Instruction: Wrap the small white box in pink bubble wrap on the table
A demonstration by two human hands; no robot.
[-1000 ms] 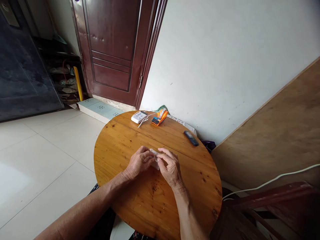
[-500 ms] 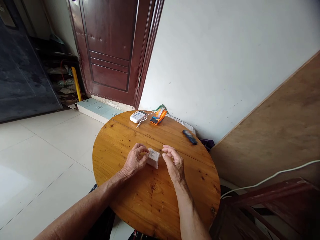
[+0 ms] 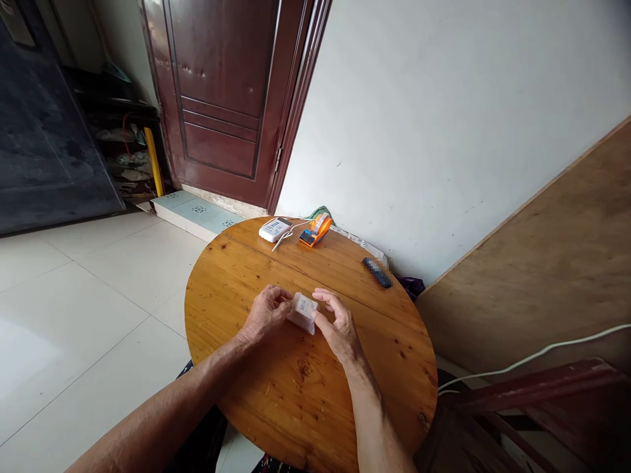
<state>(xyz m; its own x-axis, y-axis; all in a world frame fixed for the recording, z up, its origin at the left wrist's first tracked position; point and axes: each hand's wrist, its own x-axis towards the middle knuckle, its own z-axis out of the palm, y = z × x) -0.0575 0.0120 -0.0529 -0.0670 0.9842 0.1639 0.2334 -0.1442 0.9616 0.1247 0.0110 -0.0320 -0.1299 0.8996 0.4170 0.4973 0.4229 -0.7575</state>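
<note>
A small white packet (image 3: 302, 314) in clear, bubbly-looking wrap, with a printed label on top, is over the middle of the round wooden table (image 3: 300, 394). My left hand (image 3: 269, 312) pinches its left edge between thumb and fingertips. On the other side my right hand (image 3: 338, 325) has its thumb and fingers apart, the thumb tip at the packet's right edge. The right fingers are curved above that side and do not close on it.
At the table's far edge lie a white device (image 3: 275, 229) with a white cable and an orange tape dispenser (image 3: 315, 231). A dark, pixelated object (image 3: 377, 272) lies at the right. The white wall (image 3: 419, 131) rises behind the table.
My right hand has moved left, bringing its thumb to the packet's edge. The packet has tilted slightly, while my left hand keeps its pinch. The camera view has shifted a little.
</note>
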